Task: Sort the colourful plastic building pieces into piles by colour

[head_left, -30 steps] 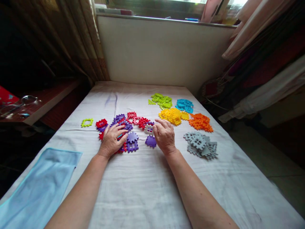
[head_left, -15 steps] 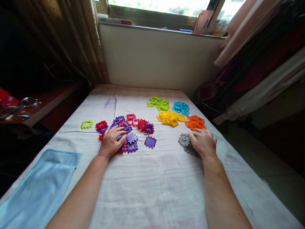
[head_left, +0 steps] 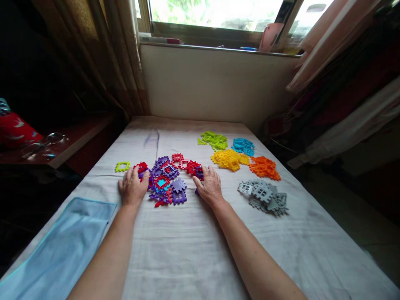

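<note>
White cloth-covered surface [head_left: 175, 250] bears mostly red-and-purple heap [head_left: 179, 185] of notched plastic pieces; similarly, lime-green heap [head_left: 214, 141], blue heap [head_left: 243, 146], yellow heap [head_left: 226, 160], orange heap [head_left: 265, 167], grey heap [head_left: 265, 197]. Left side: yellow-green square plastic frame [head_left: 121, 170], pale-blue cloth [head_left: 62, 246].

Cannot see all of the lower purple tile [head_left: 196, 192] behind the right hand [head_left: 210, 187], nor the red and purple pile [head_left: 169, 171] under the left hand [head_left: 131, 189], nor the blue cloth [head_left: 62, 246] past the left edge.
</note>
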Demonstrator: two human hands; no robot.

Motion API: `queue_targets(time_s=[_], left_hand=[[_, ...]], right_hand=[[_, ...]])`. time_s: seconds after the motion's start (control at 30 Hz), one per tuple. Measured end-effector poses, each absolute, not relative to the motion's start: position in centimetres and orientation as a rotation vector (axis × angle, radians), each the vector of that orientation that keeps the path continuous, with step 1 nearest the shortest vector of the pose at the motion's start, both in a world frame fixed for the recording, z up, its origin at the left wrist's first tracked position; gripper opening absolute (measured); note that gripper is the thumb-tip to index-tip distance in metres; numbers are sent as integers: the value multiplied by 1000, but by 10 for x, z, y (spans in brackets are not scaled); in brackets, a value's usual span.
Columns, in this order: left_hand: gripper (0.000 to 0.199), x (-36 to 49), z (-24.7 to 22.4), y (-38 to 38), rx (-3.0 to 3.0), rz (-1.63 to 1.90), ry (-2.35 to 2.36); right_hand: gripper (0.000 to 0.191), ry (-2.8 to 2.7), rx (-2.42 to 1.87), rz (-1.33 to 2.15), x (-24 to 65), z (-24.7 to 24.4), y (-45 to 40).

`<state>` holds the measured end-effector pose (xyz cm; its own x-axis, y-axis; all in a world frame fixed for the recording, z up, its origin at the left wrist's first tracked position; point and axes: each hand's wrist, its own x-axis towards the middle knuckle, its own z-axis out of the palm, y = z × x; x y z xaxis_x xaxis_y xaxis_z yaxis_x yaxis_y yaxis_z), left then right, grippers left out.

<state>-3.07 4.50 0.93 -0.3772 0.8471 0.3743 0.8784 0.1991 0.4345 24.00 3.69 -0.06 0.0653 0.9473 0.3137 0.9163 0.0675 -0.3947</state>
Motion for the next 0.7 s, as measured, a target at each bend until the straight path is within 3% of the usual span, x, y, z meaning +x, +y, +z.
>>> queue_targets(time_s=[0.17, 0.4, 0.53, 0.7], left_hand=[[46, -28, 3, 53, -1912, -1010, -2366], [46, -41, -7, 58, -1852, -1395, -2212], [41, -46, -7, 59, -1762, -1608, -2128], [40, -48, -1, 58, -1664, -1794, -2143]], right_hand=[[54, -1827, -1773, 202, 207, 3, 63], [45, -1670, -1488, 508, 174, 7, 105], [35, -1640, -1370, 375, 183, 12, 90], [17, -2134, -1081, 237, 171, 24, 40]])
